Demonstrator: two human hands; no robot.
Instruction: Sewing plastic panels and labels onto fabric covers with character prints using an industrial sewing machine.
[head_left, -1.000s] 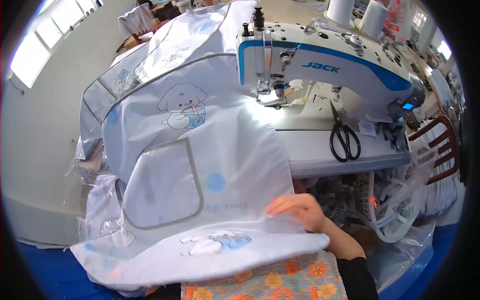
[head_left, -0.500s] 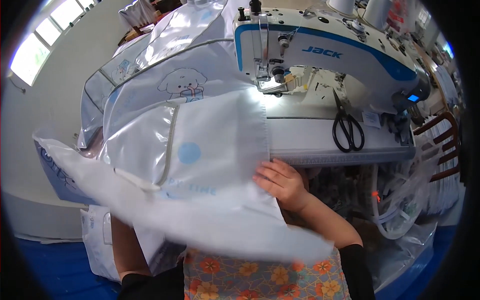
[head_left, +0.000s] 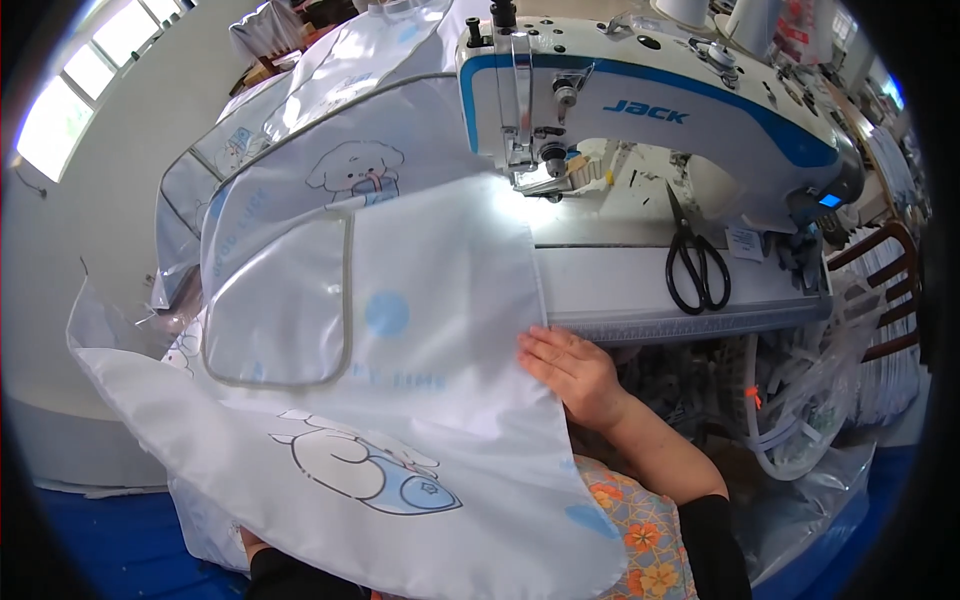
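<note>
White coated fabric panel (head_left: 400, 400), printed with cartoon dogs and a grey-piped pocket, drapes from the sewing machine (head_left: 640, 120) bed down over the lap in the head view; right hand (head_left: 570, 368) lies flat on its right edge, fingers extended, pinching nothing. Left hand (head_left: 252, 545) almost wholly hidden under the cloth, finger state cannot be told. Risk: the slick panel, held only by light palm pressure, may slide off the lap or skew at the needle; scissors (head_left: 695, 265) lie well apart.

a sewing workshop: industrial sewing machine (head_left: 640, 120), scissors (head_left: 695, 265).
</note>
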